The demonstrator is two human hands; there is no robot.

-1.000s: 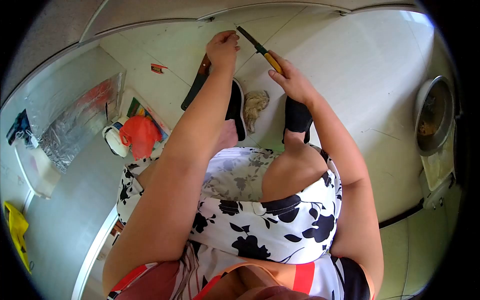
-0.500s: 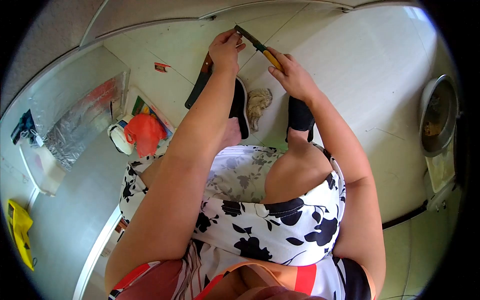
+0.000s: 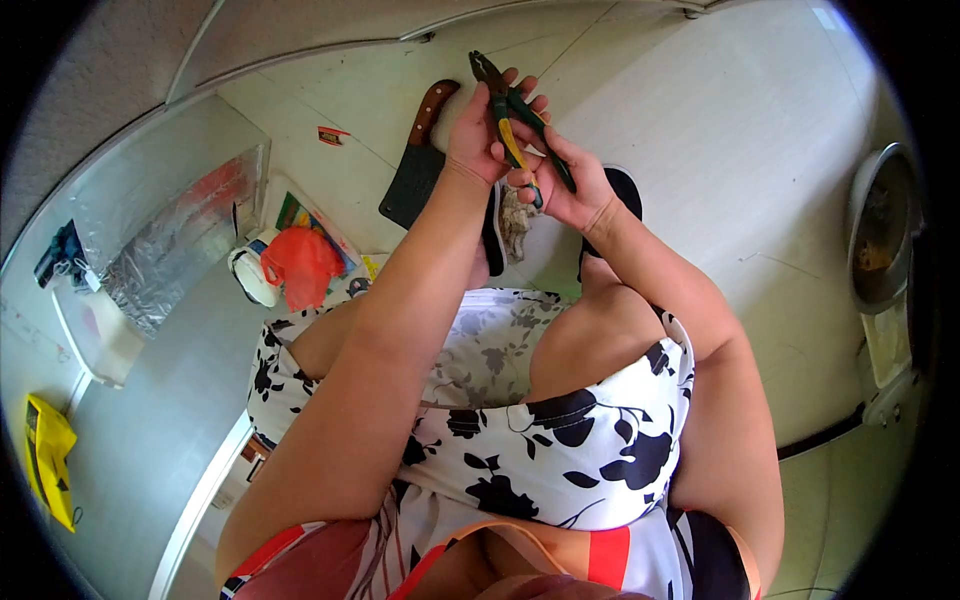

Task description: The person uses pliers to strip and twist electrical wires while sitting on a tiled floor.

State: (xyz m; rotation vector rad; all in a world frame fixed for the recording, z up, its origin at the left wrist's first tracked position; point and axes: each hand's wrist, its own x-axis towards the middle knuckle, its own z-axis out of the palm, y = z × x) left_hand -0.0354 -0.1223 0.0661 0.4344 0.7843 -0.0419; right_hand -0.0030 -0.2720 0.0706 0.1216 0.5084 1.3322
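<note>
In front of me, a pair of pliers (image 3: 512, 143) with yellow and dark green handles points its jaws away, its handles spread apart. My left hand (image 3: 480, 135) grips it near the pivot, with fingers behind and beside the handles. The lower handle ends rest in my right hand (image 3: 575, 187), whose thumb and fingers are curled about them. On the floor just left of my left wrist lies a cleaver (image 3: 414, 180) with a wooden handle; my forearm covers part of its blade. Below the hands, a crumpled brownish rag (image 3: 516, 226) sits between my two dark shoes.
At the left are a red plastic bag (image 3: 300, 268), clear plastic wrapping (image 3: 165, 265) and a yellow packet (image 3: 50, 460). A small red-orange wrapper (image 3: 332, 135) lies on the floor. A metal basin (image 3: 862, 235) stands at the far right.
The pliers have turned to a flat view and their handles have parted. My right hand has come down and under the handles. More of the cleaver shows.
</note>
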